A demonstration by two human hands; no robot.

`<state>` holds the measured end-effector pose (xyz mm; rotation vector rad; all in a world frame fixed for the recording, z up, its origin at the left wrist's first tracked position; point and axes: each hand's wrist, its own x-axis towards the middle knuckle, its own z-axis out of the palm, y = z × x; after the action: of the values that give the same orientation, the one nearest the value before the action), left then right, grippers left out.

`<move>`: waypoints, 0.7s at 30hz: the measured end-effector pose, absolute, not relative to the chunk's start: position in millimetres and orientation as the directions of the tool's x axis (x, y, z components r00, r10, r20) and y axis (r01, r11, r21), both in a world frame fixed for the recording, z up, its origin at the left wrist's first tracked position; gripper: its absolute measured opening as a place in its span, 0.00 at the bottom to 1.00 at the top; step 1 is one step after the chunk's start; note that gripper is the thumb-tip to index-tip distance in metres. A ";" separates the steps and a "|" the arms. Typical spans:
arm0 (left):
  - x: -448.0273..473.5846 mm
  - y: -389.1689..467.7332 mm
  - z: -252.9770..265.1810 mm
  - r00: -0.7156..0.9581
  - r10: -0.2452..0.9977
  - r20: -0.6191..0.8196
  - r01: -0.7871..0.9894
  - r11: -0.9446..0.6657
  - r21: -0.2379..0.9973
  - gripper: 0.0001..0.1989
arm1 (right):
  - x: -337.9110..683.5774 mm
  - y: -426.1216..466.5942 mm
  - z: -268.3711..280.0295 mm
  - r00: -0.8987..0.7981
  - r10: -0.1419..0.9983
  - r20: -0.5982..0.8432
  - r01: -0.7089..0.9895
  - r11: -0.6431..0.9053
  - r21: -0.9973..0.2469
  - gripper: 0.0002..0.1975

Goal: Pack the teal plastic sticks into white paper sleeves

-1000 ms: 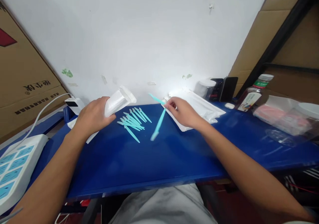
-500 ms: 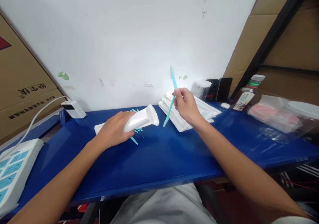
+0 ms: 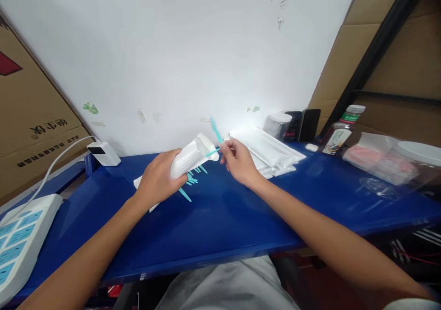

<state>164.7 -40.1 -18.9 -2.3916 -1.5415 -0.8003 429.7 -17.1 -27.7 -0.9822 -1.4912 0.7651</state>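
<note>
My left hand [image 3: 158, 177] is wrapped around a white bubble mailer [image 3: 188, 159], squeezed so that its mouth gapes toward the upper right. Between the fingertips of my right hand [image 3: 240, 162] is a slim teal stick [image 3: 216, 131], its top end blurred by motion. The stick's lower end lies at the mailer's mouth; I cannot tell whether it is inside. Several more teal sticks [image 3: 191, 178] lie on the blue table [image 3: 220, 222], partly hidden behind the mailer and my left hand. Right of my right hand, white mailers [image 3: 272, 145] lie in a stack.
At left are a power strip [image 3: 25, 241], a white charger [image 3: 105, 154] with a cable and a cardboard box [image 3: 37, 103]. At right stand a lidded jar [image 3: 277, 126], a phone [image 3: 309, 125], a bottle [image 3: 342, 131] and clear containers [image 3: 418, 158]. A white wall [image 3: 193, 62] closes the back.
My right hand has moved left and slightly down, bringing the teal stick to the mailer's mouth. The mailer has tilted upward, and its mouth gapes wider.
</note>
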 end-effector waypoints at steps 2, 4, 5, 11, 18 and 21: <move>159.3 -38.4 -16.7 0.295 0.788 0.541 0.896 -0.425 0.131 0.33 | 431.7 -21.7 -26.3 -0.103 0.845 0.524 0.296 0.529 -0.795 0.13; 154.6 -36.3 -15.4 0.295 0.790 0.538 0.900 -0.418 0.119 0.34 | 436.9 -23.9 -22.2 -0.140 0.765 0.629 0.406 0.623 -0.668 0.08; 152.8 -35.3 -15.0 0.300 0.790 0.535 0.902 -0.418 0.112 0.34 | 440.4 -23.8 -19.8 -0.152 0.727 0.669 0.446 0.655 -0.610 0.06; 147.5 -33.3 -14.2 0.342 0.783 0.519 0.896 -0.438 0.070 0.33 | 461.1 -15.6 -7.7 -0.182 0.669 0.721 0.504 0.693 -0.516 0.08; 159.3 -37.7 -20.0 0.502 0.686 0.526 0.822 -0.567 -0.044 0.33 | 444.4 -21.7 -11.8 -0.280 0.569 0.773 0.407 0.800 -0.441 0.07; 166.0 -41.4 -20.2 0.528 0.655 0.541 0.797 -0.603 -0.048 0.34 | 430.7 -30.8 -13.3 -0.298 0.458 0.838 0.378 0.862 -0.337 0.08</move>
<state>166.0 -41.4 -20.2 -2.4814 -1.2125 -0.6977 430.7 -30.8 -13.3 -0.6198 -1.9187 0.0895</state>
